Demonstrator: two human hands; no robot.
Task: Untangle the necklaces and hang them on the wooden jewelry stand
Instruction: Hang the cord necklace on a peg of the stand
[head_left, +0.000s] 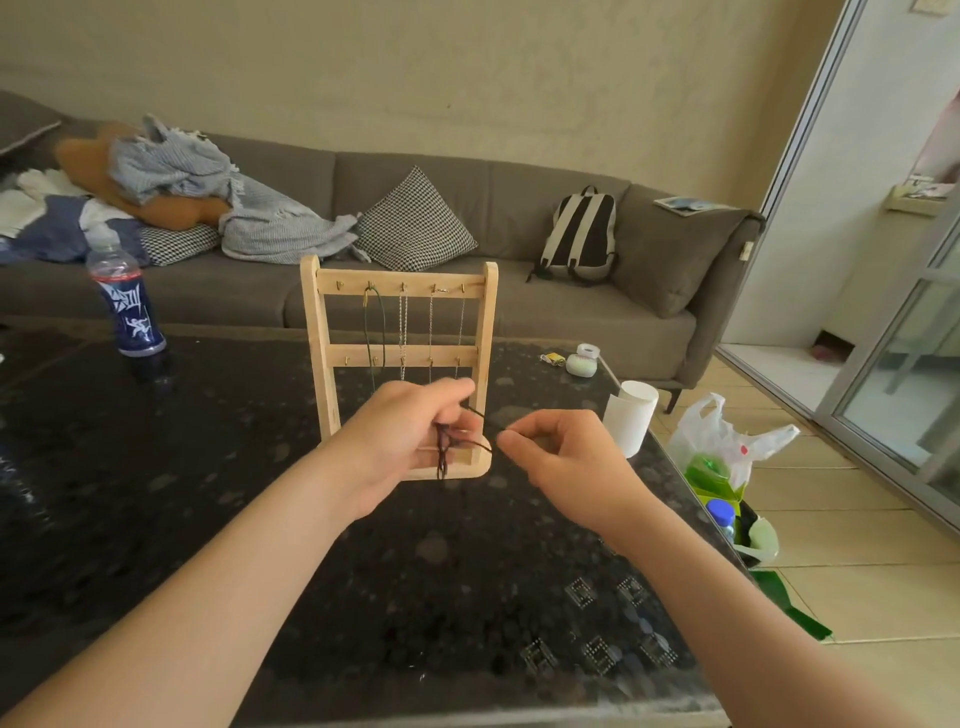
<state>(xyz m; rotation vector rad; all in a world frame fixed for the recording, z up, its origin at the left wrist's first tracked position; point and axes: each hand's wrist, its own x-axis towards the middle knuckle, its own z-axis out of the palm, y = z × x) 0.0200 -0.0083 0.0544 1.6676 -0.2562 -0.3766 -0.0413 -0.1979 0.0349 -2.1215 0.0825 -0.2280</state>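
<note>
Dark speckled stone table (208, 493), pale wooden jewelry stand (327, 364) upright mid-surface. Our left hand (410, 436) grips a bunched dark brown cord necklace (443, 447) before the stand's base. Our right hand (561, 457) pinches its strand, which runs sideways between them. Bare top-left hook (340, 285) sits nearer our left.

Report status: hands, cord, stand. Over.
Left hand grips bunched dark cord; right hand pinches one strand. Stand upright on table, four necklaces on top rail. Nothing between hands and stand.
</note>
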